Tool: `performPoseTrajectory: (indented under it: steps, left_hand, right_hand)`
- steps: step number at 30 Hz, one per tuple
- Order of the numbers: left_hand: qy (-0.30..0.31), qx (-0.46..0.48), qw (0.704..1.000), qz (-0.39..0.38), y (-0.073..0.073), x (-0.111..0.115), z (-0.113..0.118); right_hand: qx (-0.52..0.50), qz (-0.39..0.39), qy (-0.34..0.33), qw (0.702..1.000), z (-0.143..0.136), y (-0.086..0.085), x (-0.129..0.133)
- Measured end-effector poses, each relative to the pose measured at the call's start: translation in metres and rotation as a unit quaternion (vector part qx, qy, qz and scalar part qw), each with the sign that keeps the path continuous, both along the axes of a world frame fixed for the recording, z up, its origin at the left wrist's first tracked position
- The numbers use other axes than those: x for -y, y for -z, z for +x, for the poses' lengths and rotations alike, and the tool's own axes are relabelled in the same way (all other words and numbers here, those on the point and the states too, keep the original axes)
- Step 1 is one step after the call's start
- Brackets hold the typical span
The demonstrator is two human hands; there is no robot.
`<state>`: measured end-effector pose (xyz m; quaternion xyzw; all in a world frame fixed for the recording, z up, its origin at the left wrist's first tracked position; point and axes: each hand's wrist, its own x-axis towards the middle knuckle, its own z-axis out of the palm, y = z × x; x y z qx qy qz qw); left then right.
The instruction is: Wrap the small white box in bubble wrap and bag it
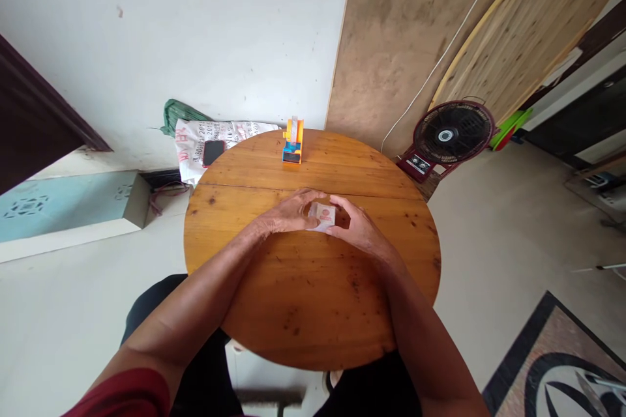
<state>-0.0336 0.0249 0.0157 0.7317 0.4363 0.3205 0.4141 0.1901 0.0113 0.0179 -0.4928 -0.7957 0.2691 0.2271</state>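
Note:
A small whitish packet with red print [325, 214] is between my two hands, above the middle of the round wooden table [313, 313]. My left hand [289, 212] curves around its left end, with the thumb along the lower edge and fingers over the top. From the other side, my right hand [362, 229] bends its thumb and index finger to the packet's right corners. A gap shows between that palm and the packet. Part of the packet's left end is hidden by my left fingers.
An orange and blue tape dispenser [293, 141] stands at the table's far edge. Behind the table's left edge, a dark phone [214, 152] lies on a printed white sack [188, 137]. A dark red fan [447, 133] stands beyond the right edge. A white wall rises behind.

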Motion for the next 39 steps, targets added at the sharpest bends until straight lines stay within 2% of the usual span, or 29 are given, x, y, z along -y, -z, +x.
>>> performPoseTrajectory:
  steps: [5, 11, 19, 25, 30, 35, 39]
  left_hand:
    - [0.023, -0.030, 0.999, 0.000, 0.007, 0.000, -0.002]
    - [0.031, 0.011, 0.999, 0.033, 0.016, -0.003, 0.000]
    - [0.074, 0.091, 0.988, -0.097, 0.017, 0.000, 0.007]
    - [0.052, 0.114, 0.986, -0.109, 0.022, -0.002, 0.010]
    - [0.042, 0.132, 0.984, -0.111, 0.025, -0.005, 0.010]
    - [0.041, 0.181, 0.971, -0.151, 0.023, -0.005, 0.012]
    - [0.045, 0.204, 0.959, -0.189, 0.017, -0.001, 0.014]
  right_hand:
    - [0.018, -0.010, -0.005, 1.000, -0.002, -0.003, 0.001]
    - [0.014, -0.002, -0.015, 1.000, -0.003, -0.004, 0.002]
    - [-0.060, -0.007, 0.006, 0.998, 0.002, -0.006, 0.000]
    - [-0.151, -0.009, 0.048, 0.987, 0.000, 0.006, -0.010]
    - [-0.233, -0.043, 0.070, 0.969, -0.002, 0.017, -0.019]
    - [-0.233, -0.075, 0.079, 0.966, -0.004, 0.014, -0.031]
    - [-0.188, -0.116, 0.080, 0.972, -0.006, 0.005, -0.042]
